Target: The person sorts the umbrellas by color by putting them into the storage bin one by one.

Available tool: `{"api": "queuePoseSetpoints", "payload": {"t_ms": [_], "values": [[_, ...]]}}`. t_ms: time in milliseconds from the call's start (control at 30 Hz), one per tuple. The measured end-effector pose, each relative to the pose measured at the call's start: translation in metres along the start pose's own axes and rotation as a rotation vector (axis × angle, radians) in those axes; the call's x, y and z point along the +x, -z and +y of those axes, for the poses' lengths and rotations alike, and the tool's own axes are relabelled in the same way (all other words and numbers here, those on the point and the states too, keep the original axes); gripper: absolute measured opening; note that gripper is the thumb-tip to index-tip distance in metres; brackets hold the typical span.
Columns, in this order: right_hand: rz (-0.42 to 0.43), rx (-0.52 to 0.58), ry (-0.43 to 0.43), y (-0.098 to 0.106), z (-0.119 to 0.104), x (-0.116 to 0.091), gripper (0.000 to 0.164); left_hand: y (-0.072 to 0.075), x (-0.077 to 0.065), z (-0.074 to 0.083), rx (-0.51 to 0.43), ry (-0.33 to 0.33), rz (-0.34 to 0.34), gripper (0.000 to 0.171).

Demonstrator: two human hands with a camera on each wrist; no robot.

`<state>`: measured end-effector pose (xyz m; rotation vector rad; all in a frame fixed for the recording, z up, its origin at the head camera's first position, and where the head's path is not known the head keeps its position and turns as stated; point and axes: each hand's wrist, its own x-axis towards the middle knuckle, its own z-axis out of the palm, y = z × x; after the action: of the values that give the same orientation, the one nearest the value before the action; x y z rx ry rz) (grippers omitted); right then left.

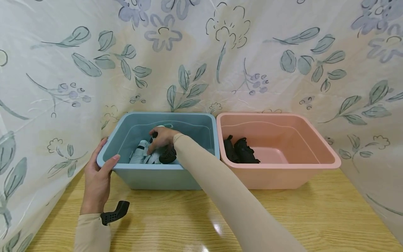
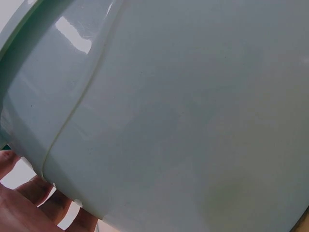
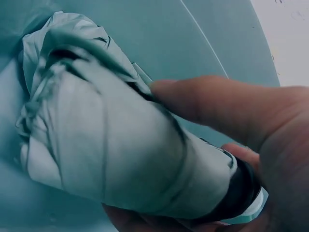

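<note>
My right hand (image 1: 162, 138) reaches down into the blue tub (image 1: 163, 176). In the right wrist view its thumb and fingers grip a rolled pale green folded umbrella (image 3: 130, 140) with a black band near one end. Another pale rolled umbrella (image 1: 138, 153) lies beside that hand, at the left of the tub. My left hand (image 1: 99, 178) holds the tub's front left corner, thumb over the rim and fingers along the outer side. In the left wrist view its fingers (image 2: 36, 191) show against the tub wall.
A pink tub (image 1: 277, 176) stands right beside the blue one, with dark folded bundles (image 1: 242, 151) at its left end. Both tubs rest on a wood-grain table (image 1: 157, 217). A floral sheet (image 1: 201, 52) hangs behind and at the sides.
</note>
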<state>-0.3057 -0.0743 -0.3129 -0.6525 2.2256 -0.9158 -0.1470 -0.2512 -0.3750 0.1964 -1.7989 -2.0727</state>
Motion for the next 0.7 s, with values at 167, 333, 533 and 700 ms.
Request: {"api": "queuePoseSetpoints", "payload": {"t_ms": [167,333,533,700], "values": [[0.004,0.054,-0.016,-0.0008,0.0007,-0.0004,0.078,0.0,0.0006,-0.0008,0.001,-0.004,0.002,0.065],[0.056,0.133,-0.043,-0.0021,0.0004,-0.0016,0.075,0.0005,0.0004,-0.0011,0.003,-0.009,0.001,0.065],[0.065,0.136,-0.051,0.001,-0.0005,-0.0041,0.073,0.0002,-0.0002,-0.0013,-0.008,-0.011,-0.005,0.065],[0.045,0.185,-0.046,0.0062,-0.0047,-0.009,0.073,0.0016,-0.0008,-0.0019,-0.011,-0.007,-0.002,0.064]]}}
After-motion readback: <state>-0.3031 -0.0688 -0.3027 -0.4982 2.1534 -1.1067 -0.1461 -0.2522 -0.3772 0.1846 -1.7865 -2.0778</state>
